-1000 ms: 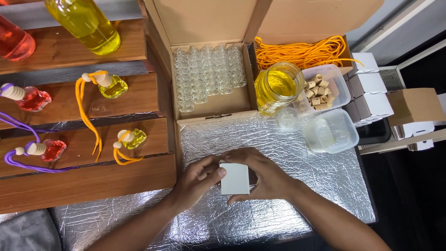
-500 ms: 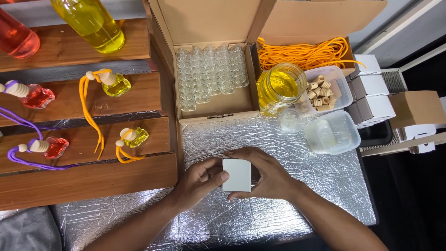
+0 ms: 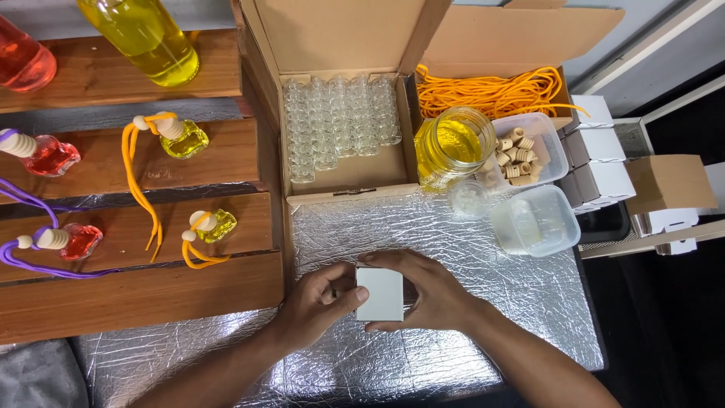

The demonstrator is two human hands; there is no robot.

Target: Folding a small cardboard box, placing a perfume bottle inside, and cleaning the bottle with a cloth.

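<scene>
A small white box [image 3: 380,294], plain, flat-faced and nearly square, sat clasped between both hands. The left hand [image 3: 321,300] gripped its left edge with the thumb, the right hand [image 3: 430,291] cupped its right side, just above the foil-covered counter [image 3: 483,302].

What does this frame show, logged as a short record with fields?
held: small white box, between both hands
left hand: fingers on the box's left side
right hand: wrapped around its right side
surface: silver foil mat
behind: open carton of small glass bottles, jar of yellow liquid, tub of wooden caps
left: filled bottles with cords on wooden shelves
</scene>
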